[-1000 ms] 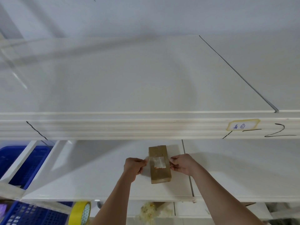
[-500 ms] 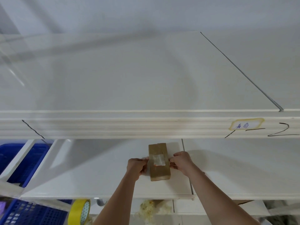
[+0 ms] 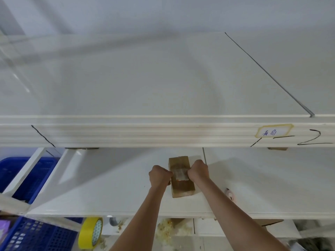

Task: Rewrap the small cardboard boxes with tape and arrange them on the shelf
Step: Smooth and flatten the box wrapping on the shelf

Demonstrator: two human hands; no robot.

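A small brown cardboard box (image 3: 183, 187) lies flat on the lower white shelf (image 3: 108, 187). A strip of clear tape (image 3: 179, 174) stretches across its top. My left hand (image 3: 159, 176) pinches the tape's left end at the box's left edge. My right hand (image 3: 198, 172) pinches the right end, knuckles over the box's right edge. Both hands are curled into fists close to the box, holding the strip down against it.
A broad upper shelf (image 3: 163, 131) with a handwritten label (image 3: 273, 132) overhangs the work spot. Blue baskets (image 3: 10, 176) sit left and lower left. A yellow tape roll (image 3: 91, 232) lies below the shelf front, with torn tape scraps (image 3: 168, 230) beside it. A pink object (image 3: 230, 194) lies right of my right forearm.
Both hands have drawn closer together and lower onto the box, bringing the tape strip down over its top. The box stays in place.
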